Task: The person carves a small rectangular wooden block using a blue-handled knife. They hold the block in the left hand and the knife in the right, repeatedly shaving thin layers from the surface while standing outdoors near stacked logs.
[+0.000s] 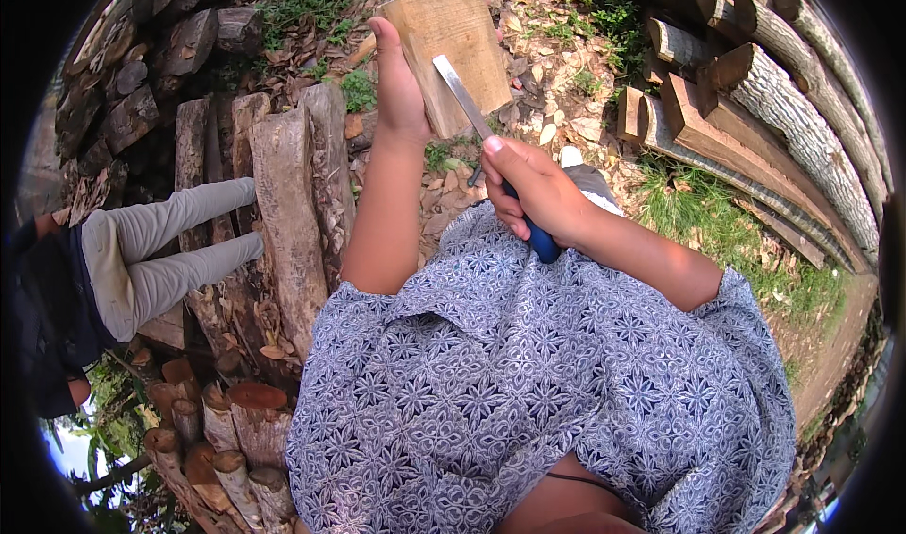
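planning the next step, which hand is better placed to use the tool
Probably the right hand: it grips the tool, whose tip appears over the wooden block, while the left hand supports the block.

Left hand: I see it holding the wooden block, thumb along one edge.
Right hand: closed round the chisel, on its blue handle.
Blade: overlaps the block; contact I can't judge.
Logs: stacked on both sides.

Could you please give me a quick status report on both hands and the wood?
Left hand holding wooden block. Right hand gripping blue-handled chisel over block's face, contact unclear. Stacked logs off to both sides.
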